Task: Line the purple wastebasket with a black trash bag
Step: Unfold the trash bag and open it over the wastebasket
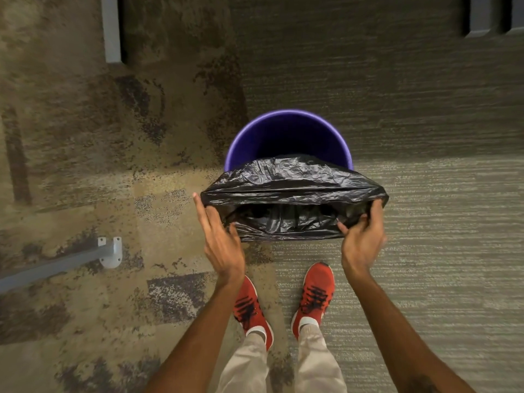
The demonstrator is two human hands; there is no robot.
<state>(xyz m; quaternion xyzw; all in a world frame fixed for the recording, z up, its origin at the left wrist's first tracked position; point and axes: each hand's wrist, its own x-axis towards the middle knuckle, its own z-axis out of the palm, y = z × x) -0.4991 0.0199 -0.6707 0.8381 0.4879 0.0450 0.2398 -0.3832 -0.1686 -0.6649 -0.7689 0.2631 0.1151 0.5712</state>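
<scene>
Here, nearest the camera, the left hand and right hand each pinch the near hem of the crinkled black plastic trash bag, holding its mouth spread above the near rim of the round purple plastic wastebasket. Thin film could slip from either pinch or snag and bunch on 1 side. The wastebasket's floor and near rim are hidden.

both bare arms reach up from frame bottom; left hand fingers extended, right hand fingers curled, pinching.
</scene>
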